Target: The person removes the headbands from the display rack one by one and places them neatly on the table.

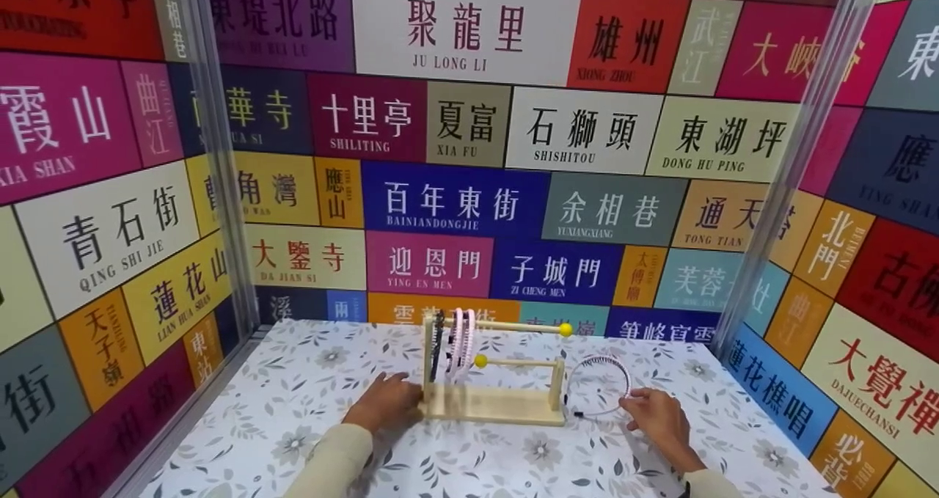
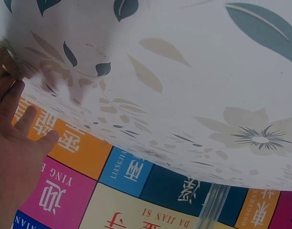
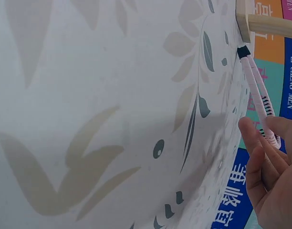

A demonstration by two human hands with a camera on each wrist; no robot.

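Fingers of right hand point(image 1: 660, 419) pinch pale pink headband point(image 3: 255, 89), lower right of head view | left hand point(image 1: 387, 401) beside wooden stand point(image 1: 491, 408), its grip I cannot tell | headband probably light, springy; better hold by its arch | stand's edge near; room over tablecloth point(image 1: 513, 469), frame bottom

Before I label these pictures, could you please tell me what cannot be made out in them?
Hung hairbands: exact count unclear; they overlap in the head view.
Stand: mostly cut off by the top and right edges, right wrist view.
Left hand: partly cut off by the left edge, left wrist view; its hold is unclear.
Held hairband: pinched part hidden by the right hand, right wrist view.
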